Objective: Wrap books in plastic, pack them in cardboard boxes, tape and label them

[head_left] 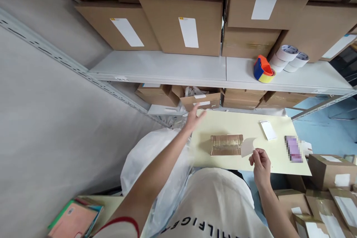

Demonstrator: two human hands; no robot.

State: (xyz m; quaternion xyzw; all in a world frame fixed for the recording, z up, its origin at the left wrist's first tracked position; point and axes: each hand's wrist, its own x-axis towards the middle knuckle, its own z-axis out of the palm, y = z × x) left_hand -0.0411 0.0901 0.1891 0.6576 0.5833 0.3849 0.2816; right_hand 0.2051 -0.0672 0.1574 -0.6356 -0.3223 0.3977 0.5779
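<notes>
My right hand (260,161) pinches the edge of a white label-like sheet (247,147) between thumb and fingers. The curved sheet reaches the right end of a small cardboard box (226,145); I cannot tell whether the two touch. Clear tape covers the box, which lies on the pale yellow table (223,121). Over the table's left back corner, my left hand (194,119) is held out with its fingers spread and nothing in them. Just beyond it, an open carton (200,100) with whitish contents stands under the shelf.
A tape dispenser (263,70) and several tape rolls (287,54) stand on the shelf (167,65). A white card stack (268,130) and a blurred purple item (293,148) lie on the table's right side. Left is a large white bag (154,152); cartons (325,171) crowd the lower right.
</notes>
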